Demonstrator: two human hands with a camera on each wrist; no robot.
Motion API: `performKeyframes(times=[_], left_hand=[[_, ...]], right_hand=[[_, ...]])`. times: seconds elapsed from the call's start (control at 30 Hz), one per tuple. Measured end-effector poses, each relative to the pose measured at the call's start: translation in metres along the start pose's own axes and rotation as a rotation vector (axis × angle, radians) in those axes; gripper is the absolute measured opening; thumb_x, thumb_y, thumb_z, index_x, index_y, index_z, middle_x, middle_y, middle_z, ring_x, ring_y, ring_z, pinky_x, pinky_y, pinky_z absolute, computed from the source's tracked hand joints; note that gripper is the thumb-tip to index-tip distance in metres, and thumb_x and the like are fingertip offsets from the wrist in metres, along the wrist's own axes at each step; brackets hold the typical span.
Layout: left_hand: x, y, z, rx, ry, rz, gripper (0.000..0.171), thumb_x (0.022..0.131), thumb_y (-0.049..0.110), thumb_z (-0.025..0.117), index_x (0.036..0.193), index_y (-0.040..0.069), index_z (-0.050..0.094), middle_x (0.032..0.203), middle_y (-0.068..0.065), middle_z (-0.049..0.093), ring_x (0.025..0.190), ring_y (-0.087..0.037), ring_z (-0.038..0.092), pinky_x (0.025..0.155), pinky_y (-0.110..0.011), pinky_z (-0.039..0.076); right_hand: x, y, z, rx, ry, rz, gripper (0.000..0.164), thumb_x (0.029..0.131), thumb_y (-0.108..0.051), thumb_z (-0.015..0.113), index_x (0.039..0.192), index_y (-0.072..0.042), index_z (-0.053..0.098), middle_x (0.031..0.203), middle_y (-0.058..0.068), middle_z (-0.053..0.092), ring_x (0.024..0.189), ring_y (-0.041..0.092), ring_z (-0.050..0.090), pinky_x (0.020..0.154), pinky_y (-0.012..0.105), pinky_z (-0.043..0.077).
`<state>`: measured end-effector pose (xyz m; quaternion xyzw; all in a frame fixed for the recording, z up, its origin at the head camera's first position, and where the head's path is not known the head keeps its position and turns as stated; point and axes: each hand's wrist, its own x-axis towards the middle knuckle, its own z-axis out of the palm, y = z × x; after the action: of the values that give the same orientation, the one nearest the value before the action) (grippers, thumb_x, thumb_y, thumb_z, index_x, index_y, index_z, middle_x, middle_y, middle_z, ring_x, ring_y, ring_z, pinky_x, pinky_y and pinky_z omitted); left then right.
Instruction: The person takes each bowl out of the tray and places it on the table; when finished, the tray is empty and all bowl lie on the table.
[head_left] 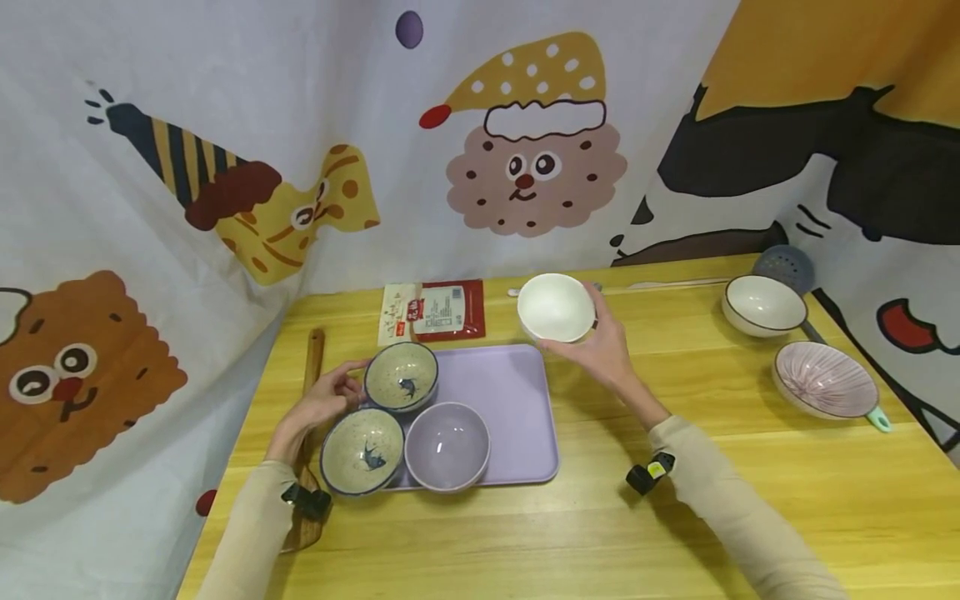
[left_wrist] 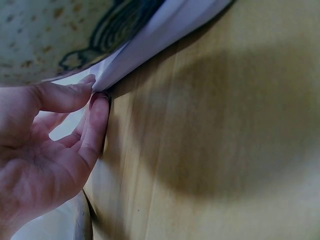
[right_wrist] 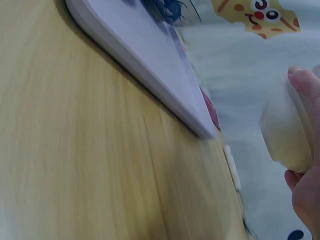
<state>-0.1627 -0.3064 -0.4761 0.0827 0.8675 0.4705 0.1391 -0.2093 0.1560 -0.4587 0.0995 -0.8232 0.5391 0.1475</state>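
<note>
My right hand (head_left: 606, 350) grips a white bowl (head_left: 557, 307) above the table, beyond the back right corner of a lilac tray (head_left: 513, 408). In the right wrist view the thumb and fingers lie around the bowl (right_wrist: 286, 131). At the tray's left side, my left hand (head_left: 326, 406) pinches the rim between thumb and fingers, as the left wrist view shows. Just beside it stands a speckled bowl with a blue fish (head_left: 401, 377). A second fish bowl (head_left: 362, 451) and a plain lilac bowl (head_left: 447, 447) are at the tray's front left.
A wooden spatula (head_left: 314, 358) lies left of the tray. Behind the tray is a red and white food packet (head_left: 450, 310). Far right, a brown-rimmed white bowl (head_left: 765, 305), a pink striped bowl (head_left: 825, 379) and a grey slotted ladle (head_left: 784, 265) stand near the curtain.
</note>
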Motion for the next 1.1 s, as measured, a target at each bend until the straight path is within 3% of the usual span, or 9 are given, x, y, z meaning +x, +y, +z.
performKeyframes(times=[0.47,0.77,1.1], left_hand=[[-0.002,0.003,-0.001,0.003,-0.001,0.010,0.075,0.078,-0.017,0.054,0.151,-0.005,0.039,0.096,-0.023,0.060,0.082,-0.025,0.058,0.066,-0.027,0.049],[-0.001,0.002,0.000,-0.005,-0.005,0.009,0.077,0.076,-0.019,0.052,0.150,-0.005,0.039,0.096,-0.024,0.060,0.081,-0.024,0.058,0.066,-0.025,0.049],[-0.001,-0.001,-0.001,-0.016,-0.004,0.007,0.077,0.075,-0.018,0.053,0.150,-0.005,0.039,0.097,-0.024,0.060,0.082,-0.024,0.058,0.066,-0.026,0.050]], right_hand=[[0.009,0.023,-0.051,-0.088,0.200,0.050,0.106,0.064,-0.022,0.095,0.154,-0.015,0.039,0.144,0.019,0.054,0.127,0.035,0.056,0.102,0.055,0.047],[0.012,0.041,-0.083,-0.124,0.298,0.088,0.104,0.064,-0.021,0.095,0.152,-0.016,0.042,0.144,0.013,0.056,0.127,0.029,0.056,0.099,0.044,0.046],[0.010,0.054,-0.105,-0.146,0.364,0.177,0.106,0.065,-0.026,0.095,0.154,-0.017,0.039,0.149,0.010,0.050,0.133,0.031,0.051,0.106,0.053,0.044]])
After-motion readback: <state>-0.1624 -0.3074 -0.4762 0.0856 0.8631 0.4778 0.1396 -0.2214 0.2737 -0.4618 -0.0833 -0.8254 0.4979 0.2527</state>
